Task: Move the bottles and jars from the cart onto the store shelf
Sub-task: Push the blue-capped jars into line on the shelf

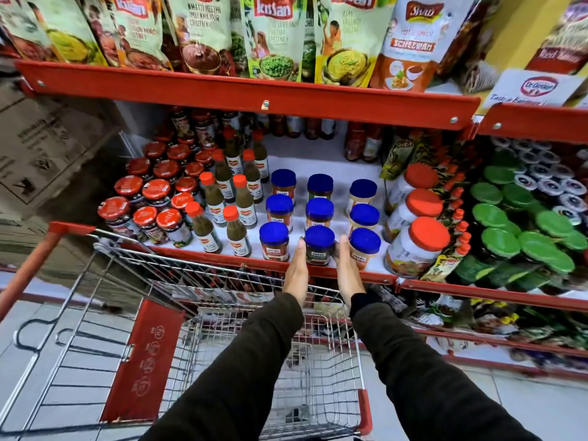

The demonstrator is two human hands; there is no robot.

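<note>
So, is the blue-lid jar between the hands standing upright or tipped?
Upright: the blue-lid jar stands on the shelf, lid up, left hand and right hand flanking it.

chutney pouches (203,36) top shelf | cardboard box (41,144) left

**A grocery store aisle**

Red metal shelving (248,98) is running across the view, carrying rows of identical goods: blue-lidded jars (319,211), red-capped sauce bottles (237,230), green-lidded jars (521,224) and branded chutney pouches (273,36) standing along the upper shelf. A wire shopping cart (222,313) with red trim is standing in front on a tiled floor (525,409).
</note>
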